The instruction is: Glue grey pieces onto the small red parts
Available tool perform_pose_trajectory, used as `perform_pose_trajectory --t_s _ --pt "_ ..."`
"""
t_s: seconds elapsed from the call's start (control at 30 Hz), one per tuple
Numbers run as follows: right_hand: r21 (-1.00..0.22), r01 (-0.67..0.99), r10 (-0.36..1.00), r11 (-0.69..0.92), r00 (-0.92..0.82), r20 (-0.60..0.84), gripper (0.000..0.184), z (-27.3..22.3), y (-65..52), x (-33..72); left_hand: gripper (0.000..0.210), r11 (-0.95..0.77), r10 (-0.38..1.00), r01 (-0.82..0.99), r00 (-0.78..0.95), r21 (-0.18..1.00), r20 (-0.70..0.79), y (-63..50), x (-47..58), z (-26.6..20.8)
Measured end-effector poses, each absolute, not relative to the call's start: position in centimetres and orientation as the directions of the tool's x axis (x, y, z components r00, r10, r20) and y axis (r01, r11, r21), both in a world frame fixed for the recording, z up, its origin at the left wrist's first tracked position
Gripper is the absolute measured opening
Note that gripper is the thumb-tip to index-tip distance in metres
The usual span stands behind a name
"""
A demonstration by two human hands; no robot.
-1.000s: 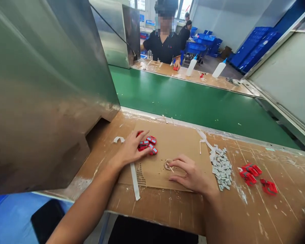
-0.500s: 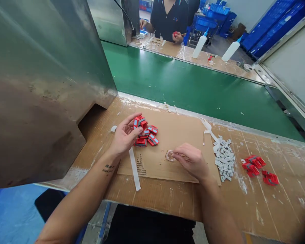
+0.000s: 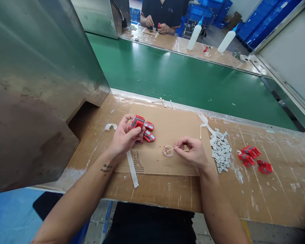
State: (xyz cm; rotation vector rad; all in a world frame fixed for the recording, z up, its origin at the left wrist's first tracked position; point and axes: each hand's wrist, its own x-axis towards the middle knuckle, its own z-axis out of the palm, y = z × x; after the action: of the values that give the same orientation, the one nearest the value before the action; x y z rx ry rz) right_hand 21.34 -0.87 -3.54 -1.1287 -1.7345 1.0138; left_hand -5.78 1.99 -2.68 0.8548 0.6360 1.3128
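My left hand [image 3: 124, 135] is closed around a red toy car body [image 3: 138, 122] with grey trim, held above the cardboard sheet [image 3: 167, 118]. More red toy cars [image 3: 149, 136] with pale blue windows lie just beyond and under it, partly hidden. Between finger and thumb, my right hand [image 3: 191, 150] pinches a thin stick [image 3: 173, 148] that looks like a cotton swab. Its tip dips into a small round clear dish [image 3: 167, 151] on the sheet. Dark specks surround the dish. A small grid of dark cut-out pieces [image 3: 138, 162] lies nearer my left forearm.
Right of the sheet sits a heap of small grey pieces [image 3: 221, 150], then several red car parts [image 3: 249, 156]. White tape strips [image 3: 132, 169] and loose swabs [image 3: 162, 101] lie about. Beyond runs a green conveyor belt [image 3: 173, 74]; a metal housing [image 3: 40, 95] stands left. A co-worker [image 3: 162, 17] sits opposite.
The car in my left hand has turned, showing another side. My right hand has shifted slightly, and the stick now shows clearly in the dish. The co-worker's hands have come together.
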Motion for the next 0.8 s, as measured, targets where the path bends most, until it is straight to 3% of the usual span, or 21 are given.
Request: perform_pose_trajectory --t_s 0.33,0.53,0.8 --pt "-0.936 0.258 0.955 0.240 -0.235 0.180 0.011 -3.6 -0.7 21.2 0.038 -0.002 0.983 -0.487 0.158 0.874 0.090 1.7 -5.3 -3.0" --pt "-0.973 -0.010 0.965 0.231 -0.129 0.230 0.017 -2.8 -1.3 21.1 0.041 -0.081 0.985 -0.366 0.114 0.927 0.131 1.0 -4.6 -2.8" --pt "-0.901 -0.238 0.931 0.363 0.142 0.337 0.021 -1.0 -1.8 20.0 0.034 -0.198 0.956 -0.224 0.172 0.954 0.239 -0.4 -2.5 -3.3"
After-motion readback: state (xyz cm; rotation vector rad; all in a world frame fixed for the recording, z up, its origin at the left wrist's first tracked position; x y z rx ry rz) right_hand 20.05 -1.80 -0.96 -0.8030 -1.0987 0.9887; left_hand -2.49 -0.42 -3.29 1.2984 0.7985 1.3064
